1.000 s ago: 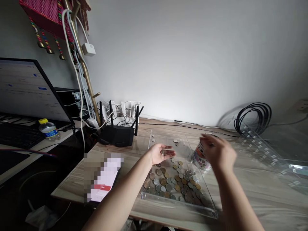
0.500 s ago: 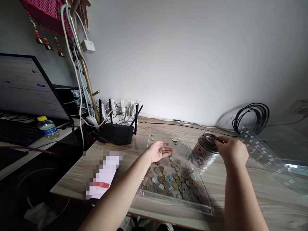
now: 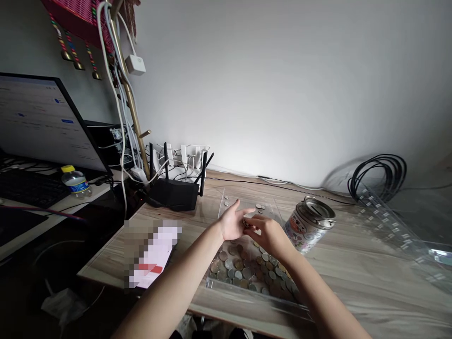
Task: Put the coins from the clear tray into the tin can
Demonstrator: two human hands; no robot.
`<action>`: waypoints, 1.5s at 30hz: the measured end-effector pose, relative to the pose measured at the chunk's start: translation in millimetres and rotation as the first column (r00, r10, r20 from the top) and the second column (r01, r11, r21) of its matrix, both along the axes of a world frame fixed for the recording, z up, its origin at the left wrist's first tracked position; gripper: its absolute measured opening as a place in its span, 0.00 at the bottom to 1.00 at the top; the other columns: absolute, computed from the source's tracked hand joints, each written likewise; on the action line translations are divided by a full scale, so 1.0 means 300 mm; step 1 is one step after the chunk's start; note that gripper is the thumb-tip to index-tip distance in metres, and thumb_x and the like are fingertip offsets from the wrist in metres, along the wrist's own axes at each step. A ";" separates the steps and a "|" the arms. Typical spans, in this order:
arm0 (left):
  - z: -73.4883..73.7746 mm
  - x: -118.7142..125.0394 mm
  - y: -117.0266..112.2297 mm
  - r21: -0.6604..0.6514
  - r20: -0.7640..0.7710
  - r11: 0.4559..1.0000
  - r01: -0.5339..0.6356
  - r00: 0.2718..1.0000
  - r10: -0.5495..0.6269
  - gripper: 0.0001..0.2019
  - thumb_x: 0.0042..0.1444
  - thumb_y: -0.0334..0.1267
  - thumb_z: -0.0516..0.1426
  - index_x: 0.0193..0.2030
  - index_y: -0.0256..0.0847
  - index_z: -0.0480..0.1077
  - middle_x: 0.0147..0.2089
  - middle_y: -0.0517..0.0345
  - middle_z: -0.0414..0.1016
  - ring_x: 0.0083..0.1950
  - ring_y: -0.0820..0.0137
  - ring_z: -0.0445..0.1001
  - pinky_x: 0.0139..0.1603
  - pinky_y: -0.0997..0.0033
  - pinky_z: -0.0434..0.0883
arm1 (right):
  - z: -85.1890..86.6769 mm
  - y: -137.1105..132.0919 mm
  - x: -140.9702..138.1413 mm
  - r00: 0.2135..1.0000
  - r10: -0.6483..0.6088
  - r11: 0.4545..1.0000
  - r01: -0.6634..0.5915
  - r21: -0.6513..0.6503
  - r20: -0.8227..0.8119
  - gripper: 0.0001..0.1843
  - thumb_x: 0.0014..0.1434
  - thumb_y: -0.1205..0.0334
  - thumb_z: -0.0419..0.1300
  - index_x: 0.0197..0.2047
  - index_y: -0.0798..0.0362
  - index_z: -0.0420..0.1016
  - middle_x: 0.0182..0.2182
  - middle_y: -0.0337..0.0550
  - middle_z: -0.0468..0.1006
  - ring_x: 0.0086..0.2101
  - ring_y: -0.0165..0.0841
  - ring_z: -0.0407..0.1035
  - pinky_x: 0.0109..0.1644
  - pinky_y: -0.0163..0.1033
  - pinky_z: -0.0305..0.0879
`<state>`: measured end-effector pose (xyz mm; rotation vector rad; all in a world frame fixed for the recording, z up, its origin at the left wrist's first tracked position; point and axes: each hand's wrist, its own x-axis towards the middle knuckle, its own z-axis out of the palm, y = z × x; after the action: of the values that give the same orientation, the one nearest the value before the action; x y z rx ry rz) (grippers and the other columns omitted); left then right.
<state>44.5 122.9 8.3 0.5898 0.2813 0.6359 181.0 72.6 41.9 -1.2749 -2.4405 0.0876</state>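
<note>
My left hand [image 3: 231,225] is held palm up over the clear plastic tray [image 3: 259,297], thumb and fingers spread. My right hand [image 3: 271,234] reaches across to it, thumb and fingertips pinched on a small coin [image 3: 245,223] at the left fingers; the coin is mostly hidden. Many loose coins [image 3: 238,274], silver and copper coloured, lie in the front part of the tray, partly covered by my right arm. A few coins [image 3: 260,207] lie apart near its back. To the right stands a round printed tin [image 3: 306,230] with a slot in its metal lid.
A black router [image 3: 173,194] stands at the back left, near a phone-like object [image 3: 155,256] with a blurred screen. Clear plastic pieces [image 3: 391,223] and a coiled black cable [image 3: 377,176] are on the right. A bottle [image 3: 76,182] stands by the monitor [image 3: 52,127].
My right hand has left the tin's lid and moved left to my left hand. The coin on my left palm is now mostly hidden at my right fingertips. The view has shifted slightly.
</note>
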 end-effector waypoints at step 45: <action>-0.005 0.007 0.039 0.042 -0.329 0.825 -0.563 0.772 0.544 0.10 0.51 0.38 0.50 0.32 0.33 0.68 0.35 0.49 0.72 0.33 0.70 0.72 0.36 0.69 0.69 | 0.155 0.057 0.453 0.417 -0.896 0.433 0.897 -0.089 -0.154 0.24 0.44 0.41 0.52 0.36 0.47 0.77 0.31 0.49 0.74 0.30 0.38 0.65 0.28 0.39 0.54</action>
<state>46.5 134.5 6.7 0.5542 0.8099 1.1005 317.0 89.5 88.4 -2.2835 -1.2825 -0.1050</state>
